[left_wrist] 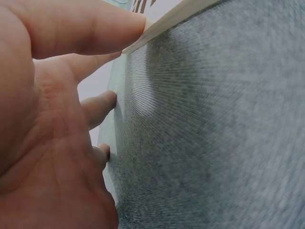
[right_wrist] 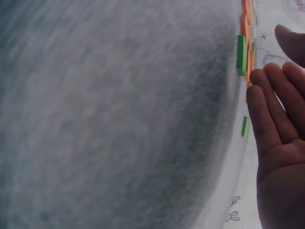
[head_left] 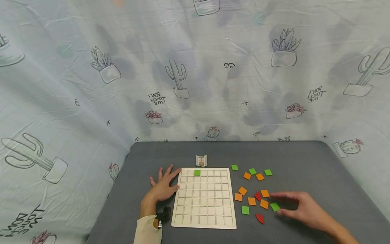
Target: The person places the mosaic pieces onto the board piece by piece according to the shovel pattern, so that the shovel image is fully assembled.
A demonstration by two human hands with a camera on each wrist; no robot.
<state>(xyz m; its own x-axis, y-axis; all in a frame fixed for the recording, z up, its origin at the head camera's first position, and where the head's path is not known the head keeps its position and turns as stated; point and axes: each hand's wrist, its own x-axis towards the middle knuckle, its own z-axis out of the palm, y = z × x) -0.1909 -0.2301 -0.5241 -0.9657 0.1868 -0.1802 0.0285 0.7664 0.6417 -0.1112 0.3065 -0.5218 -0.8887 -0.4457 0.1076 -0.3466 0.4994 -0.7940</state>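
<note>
A pale board [head_left: 203, 201] marked with a grid of squares lies on the grey table, with one green square tile [head_left: 197, 173] in its top row. My left hand [head_left: 163, 189] rests at the board's left edge, thumb and index finger touching it, the other fingers spread out. In the left wrist view the thumb [left_wrist: 95, 29] meets the board's rim. To the right, my right hand [head_left: 304, 208] hovers with straight fingers, thumb apart from them, beside a green tile [head_left: 275, 207]. Nothing shows in its grasp in the right wrist view.
Several orange tiles [head_left: 252, 201], more green tiles [head_left: 245, 210] and two red curved pieces [head_left: 260, 218] lie scattered right of the board. A small card with a grid pattern [head_left: 201, 160] lies behind it. A patterned cloth [head_left: 213, 84] hangs around the table.
</note>
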